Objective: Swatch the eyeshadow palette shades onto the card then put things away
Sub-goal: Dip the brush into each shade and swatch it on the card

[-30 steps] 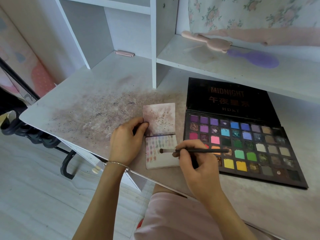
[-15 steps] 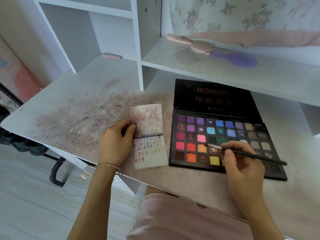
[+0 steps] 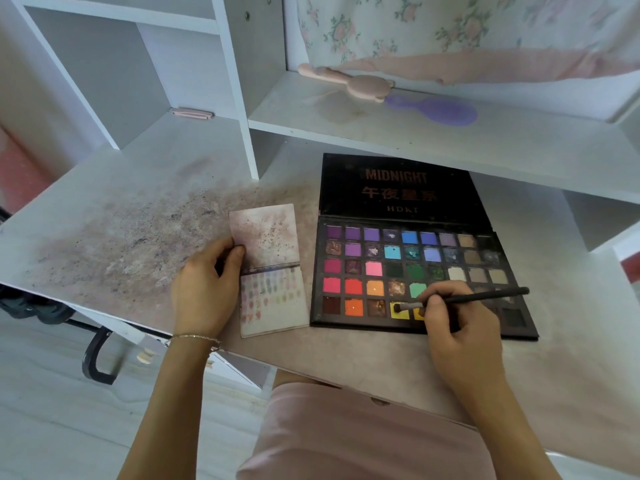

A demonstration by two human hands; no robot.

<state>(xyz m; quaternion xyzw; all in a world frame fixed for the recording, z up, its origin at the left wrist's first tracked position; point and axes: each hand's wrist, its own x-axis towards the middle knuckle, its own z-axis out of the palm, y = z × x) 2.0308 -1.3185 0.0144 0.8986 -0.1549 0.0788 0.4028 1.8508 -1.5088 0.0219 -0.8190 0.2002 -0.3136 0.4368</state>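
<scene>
Head view: at frame centre, the left hand [image 3: 204, 289] pinches the card's [image 3: 273, 271] edge on the table [image 3: 104, 220] while the right hand [image 3: 457, 323] grips a brush [image 3: 464, 301] touching the palette's [image 3: 398, 271] yellow pan.

A single wide-angle view looks from the person's head forward and steeply down, close over the desk [image 3: 114, 216], whose straight edges bow toward the frame borders. It faces the white shelf unit [image 3: 415, 136] at the back, with the open eyeshadow palette [image 3: 408, 265] and swatch card [image 3: 270, 268] near centre, and both forearms rise from the bottom edge to the left hand [image 3: 202, 289] and right hand [image 3: 457, 323]. The person's lap and the floor to the left fill the lower frame; no second view shares the scene.
</scene>
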